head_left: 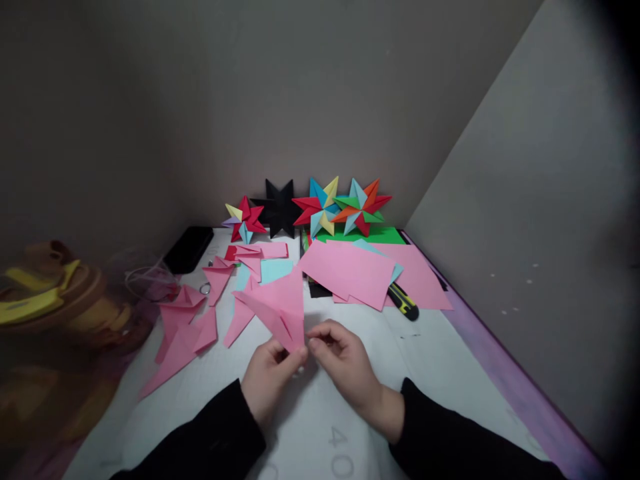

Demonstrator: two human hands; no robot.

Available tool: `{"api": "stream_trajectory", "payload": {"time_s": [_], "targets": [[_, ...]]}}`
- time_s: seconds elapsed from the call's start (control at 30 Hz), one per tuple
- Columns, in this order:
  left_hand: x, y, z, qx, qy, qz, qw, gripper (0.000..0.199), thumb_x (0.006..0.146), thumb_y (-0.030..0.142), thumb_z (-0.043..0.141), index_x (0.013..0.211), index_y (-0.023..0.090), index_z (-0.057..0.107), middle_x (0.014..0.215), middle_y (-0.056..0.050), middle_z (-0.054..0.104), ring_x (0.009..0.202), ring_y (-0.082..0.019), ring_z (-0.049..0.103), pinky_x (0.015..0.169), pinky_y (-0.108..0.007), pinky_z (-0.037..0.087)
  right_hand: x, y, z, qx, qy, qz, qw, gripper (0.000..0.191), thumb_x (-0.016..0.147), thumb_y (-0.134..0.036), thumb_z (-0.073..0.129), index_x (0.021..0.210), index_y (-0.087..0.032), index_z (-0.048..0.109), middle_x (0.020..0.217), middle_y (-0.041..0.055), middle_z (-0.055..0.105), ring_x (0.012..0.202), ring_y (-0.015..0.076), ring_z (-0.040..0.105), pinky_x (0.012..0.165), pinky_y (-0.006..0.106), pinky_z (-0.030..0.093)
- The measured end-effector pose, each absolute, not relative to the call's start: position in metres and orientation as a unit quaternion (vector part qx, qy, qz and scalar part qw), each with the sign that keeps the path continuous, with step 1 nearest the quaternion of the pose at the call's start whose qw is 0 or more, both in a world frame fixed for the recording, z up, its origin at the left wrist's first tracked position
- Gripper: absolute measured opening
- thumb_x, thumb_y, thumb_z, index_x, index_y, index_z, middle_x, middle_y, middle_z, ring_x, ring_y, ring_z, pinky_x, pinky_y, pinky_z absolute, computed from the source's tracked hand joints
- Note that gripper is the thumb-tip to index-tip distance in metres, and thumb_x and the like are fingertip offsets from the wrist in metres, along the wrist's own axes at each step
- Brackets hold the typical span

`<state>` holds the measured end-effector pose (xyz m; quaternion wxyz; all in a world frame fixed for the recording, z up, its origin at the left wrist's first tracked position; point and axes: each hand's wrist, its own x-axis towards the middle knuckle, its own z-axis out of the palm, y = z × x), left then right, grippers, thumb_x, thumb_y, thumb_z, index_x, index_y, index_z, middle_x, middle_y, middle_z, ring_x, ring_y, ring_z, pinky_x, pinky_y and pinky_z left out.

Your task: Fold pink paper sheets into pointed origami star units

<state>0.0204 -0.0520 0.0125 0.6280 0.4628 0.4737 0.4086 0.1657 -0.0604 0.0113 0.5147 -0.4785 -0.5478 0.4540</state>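
Observation:
My left hand pinches the lower corner of a folded pink paper piece between thumb and fingers, holding it tilted above the table. Just right of that corner is my right hand, its fingers curled and the thumb close to the index finger. Its fingertips are at the paper's edge; whether anything is between them I cannot make out. Several folded pink paper pieces lie to the left. Flat pink sheets are stacked behind my right hand, with a yellow and black utility knife partly under them.
Along the wall stand folded paper stars: a black one and several multicoloured ones. A black phone lies at the back left. A ring lies among the pieces. A blurred brown and yellow object is at far left.

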Motion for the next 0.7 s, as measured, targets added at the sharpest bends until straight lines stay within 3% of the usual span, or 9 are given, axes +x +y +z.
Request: {"api": "stream_trajectory", "payload": {"time_s": [0.27, 0.5, 0.7], "targets": [[0.0229, -0.0536, 0.0172, 0.558, 0.509, 0.378, 0.536, 0.028, 0.073, 0.034, 0.064, 0.055, 0.014, 0.055, 0.055, 0.002, 0.047, 0.055, -0.011, 0.040, 0.053, -0.022, 0.033, 0.1604, -0.0606, 0.0136, -0.491, -0.510, 0.494, 0.505, 0.016, 0.074, -0.024, 0.063, 0.064, -0.018, 0.053, 0.062, -0.0026, 0.054, 0.059, 0.0119, 0.050, 0.055, 0.023, 0.040], [0.0239, -0.0541, 0.0208, 0.549, 0.495, 0.353, 0.573, 0.025, 0.069, 0.035, 0.066, 0.060, 0.013, 0.059, 0.059, 0.000, 0.051, 0.057, -0.013, 0.043, 0.055, -0.023, 0.035, 0.1660, -0.0540, 0.0160, -0.482, -0.474, 0.517, 0.525, 0.016, 0.078, -0.025, 0.058, 0.065, -0.018, 0.053, 0.062, -0.0026, 0.054, 0.058, 0.0115, 0.049, 0.057, 0.023, 0.041], [0.0227, -0.0546, 0.0185, 0.559, 0.523, 0.351, 0.539, 0.032, 0.073, 0.041, 0.062, 0.055, 0.014, 0.058, 0.053, 0.000, 0.050, 0.053, -0.013, 0.042, 0.052, -0.023, 0.033, 0.1677, -0.0541, 0.0141, -0.483, -0.489, 0.507, 0.520, 0.024, 0.084, -0.030, 0.054, 0.064, -0.019, 0.050, 0.057, -0.0041, 0.047, 0.054, 0.0104, 0.043, 0.053, 0.022, 0.038]]}}
